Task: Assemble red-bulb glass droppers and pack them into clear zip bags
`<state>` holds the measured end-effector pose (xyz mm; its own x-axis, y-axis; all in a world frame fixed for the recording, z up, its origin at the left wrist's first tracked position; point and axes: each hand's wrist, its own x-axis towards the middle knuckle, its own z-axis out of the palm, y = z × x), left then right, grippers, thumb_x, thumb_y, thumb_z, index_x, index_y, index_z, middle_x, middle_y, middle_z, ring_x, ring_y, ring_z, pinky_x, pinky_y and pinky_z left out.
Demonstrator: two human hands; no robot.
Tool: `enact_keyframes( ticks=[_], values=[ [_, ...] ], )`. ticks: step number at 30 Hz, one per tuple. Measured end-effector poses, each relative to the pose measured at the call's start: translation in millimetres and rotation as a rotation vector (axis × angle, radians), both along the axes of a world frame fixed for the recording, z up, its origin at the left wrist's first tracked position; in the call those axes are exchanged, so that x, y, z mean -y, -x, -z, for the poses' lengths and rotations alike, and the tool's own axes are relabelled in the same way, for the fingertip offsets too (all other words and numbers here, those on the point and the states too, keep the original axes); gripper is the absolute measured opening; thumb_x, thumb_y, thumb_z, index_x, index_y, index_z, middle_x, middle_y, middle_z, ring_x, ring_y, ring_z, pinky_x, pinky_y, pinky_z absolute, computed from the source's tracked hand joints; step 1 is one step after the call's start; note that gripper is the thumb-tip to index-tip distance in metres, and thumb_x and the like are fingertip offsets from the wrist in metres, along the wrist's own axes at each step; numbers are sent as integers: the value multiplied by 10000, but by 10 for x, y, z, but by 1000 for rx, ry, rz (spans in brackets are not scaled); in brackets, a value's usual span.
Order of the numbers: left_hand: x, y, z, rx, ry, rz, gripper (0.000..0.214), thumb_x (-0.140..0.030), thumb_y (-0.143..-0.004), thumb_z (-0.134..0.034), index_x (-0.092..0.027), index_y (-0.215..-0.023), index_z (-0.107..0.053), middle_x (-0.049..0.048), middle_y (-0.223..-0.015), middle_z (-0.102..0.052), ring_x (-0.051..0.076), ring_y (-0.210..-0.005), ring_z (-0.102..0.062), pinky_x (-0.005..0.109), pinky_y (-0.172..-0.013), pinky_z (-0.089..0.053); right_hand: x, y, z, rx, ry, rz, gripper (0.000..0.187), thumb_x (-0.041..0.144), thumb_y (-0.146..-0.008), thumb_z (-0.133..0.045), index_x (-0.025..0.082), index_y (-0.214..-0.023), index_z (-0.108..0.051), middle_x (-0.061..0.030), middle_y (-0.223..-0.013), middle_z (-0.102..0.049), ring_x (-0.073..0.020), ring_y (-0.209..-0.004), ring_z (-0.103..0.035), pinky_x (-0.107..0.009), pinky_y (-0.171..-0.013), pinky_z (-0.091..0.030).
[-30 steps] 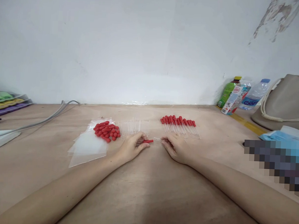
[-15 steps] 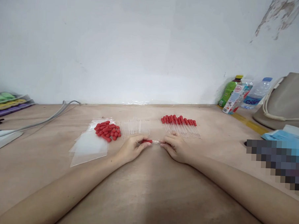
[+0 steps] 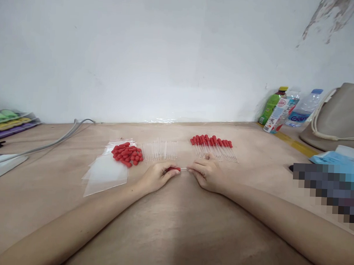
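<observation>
My left hand pinches a red rubber bulb at the middle of the wooden table. My right hand pinches a thin clear glass tube, whose end meets the bulb. Behind my left hand lie a heap of loose red bulbs and a row of bare clear tubes. A row of finished droppers with red bulbs lies just behind my right hand.
Clear plastic bags lie left of the bulb heap. A grey cable runs at the back left, near coloured trays. Bottles, a beige bag and blue packets stand at the right.
The hands have come closer together, so the gap between the red bulb and the clear tube has closed. The view has shifted slightly.
</observation>
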<state>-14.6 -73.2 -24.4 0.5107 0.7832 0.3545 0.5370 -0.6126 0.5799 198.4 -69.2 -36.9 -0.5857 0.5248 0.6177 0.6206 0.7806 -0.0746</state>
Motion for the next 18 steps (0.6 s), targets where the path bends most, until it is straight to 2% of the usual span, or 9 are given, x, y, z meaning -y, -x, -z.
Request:
enact_keyframes(
  ticks=[6,10,18],
  values=[
    [23,-8,-65,33,30,-45,186,-326,-780,-567,-201,-895,-641,7,-861,-668,144,-771,-601,245,-699,-470,-35,-43,-3,-46,67,-42,203,239,-868,-405,171,-946,-580,-44,-785,-627,-140,-700,-541,-311,-724,-303],
    [33,-12,-84,39,39,-40,172,-294,-779,-566,-203,-903,-645,17,-888,-674,152,-793,-607,254,-709,-480,-50,-86,3,-95,148,-68,157,249,-858,-425,167,-869,-558,-45,-780,-611,-141,-704,-533,-297,-706,-332],
    [19,-7,-37,24,-54,-19,144,-275,-802,-544,-192,-870,-641,3,-841,-668,133,-768,-600,226,-690,-461,9,-7,-23,-92,89,-44,205,225,-865,-386,169,-797,-571,-20,-701,-605,-118,-603,-493,-300,-687,-283]
  ],
)
